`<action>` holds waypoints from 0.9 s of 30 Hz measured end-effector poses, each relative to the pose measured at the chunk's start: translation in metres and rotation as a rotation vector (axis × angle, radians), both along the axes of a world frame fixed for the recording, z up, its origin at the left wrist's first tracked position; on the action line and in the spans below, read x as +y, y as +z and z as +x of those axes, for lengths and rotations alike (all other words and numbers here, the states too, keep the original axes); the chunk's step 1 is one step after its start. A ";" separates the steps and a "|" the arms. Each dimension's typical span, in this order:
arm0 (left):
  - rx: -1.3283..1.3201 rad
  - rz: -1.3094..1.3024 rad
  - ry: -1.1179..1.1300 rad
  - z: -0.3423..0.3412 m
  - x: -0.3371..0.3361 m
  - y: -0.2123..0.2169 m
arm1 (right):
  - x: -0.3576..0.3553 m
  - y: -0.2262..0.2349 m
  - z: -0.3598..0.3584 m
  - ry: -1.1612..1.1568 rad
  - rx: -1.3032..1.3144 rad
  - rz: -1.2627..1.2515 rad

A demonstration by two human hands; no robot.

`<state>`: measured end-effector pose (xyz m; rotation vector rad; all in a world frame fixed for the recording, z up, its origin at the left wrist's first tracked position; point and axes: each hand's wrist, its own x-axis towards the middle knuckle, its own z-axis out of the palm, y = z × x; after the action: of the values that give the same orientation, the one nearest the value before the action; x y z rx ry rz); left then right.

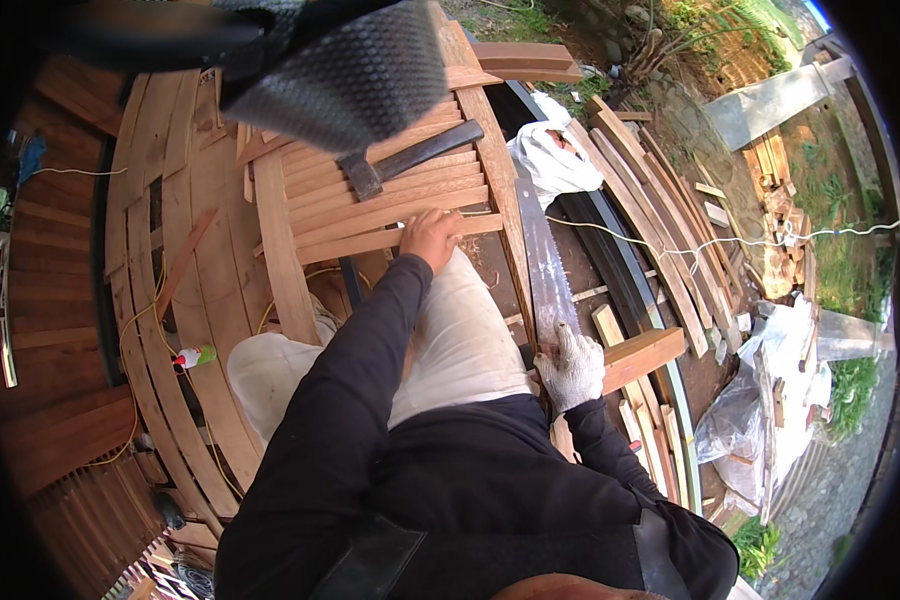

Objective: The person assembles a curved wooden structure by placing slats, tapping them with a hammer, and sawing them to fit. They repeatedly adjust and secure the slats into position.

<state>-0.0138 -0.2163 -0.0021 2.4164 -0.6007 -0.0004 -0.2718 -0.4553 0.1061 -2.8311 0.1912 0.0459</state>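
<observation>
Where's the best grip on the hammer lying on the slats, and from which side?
Probably the dark handle, near its free upper-right end. The hammer lies flat across the wooden slats, head toward lower left, so the handle is clear. Come from above; the bare left hand on the slats is nearest, while the gloved right hand holds the saw.

One hammer [407,158], one handsaw [545,265], one glue bottle [196,356], two hands.

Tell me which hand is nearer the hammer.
Left. The bare left hand rests on slats just below the hammer; the gloved right hand grips the saw, farther off.
</observation>
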 end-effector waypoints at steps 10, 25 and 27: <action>-0.042 0.195 0.039 0.005 0.005 0.024 | 0.088 -0.059 0.193 -0.650 0.347 1.481; -0.151 0.364 -0.049 0.017 0.024 -0.003 | 0.125 -0.097 0.254 -0.945 0.081 1.545; -0.165 0.369 -0.049 0.019 0.024 -0.003 | 0.125 -0.097 0.256 -0.953 0.089 1.525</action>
<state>0.0057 -0.1926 -0.0052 2.7767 -0.7928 0.0742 -0.0155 -0.3305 0.0086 -1.0573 0.9729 0.0650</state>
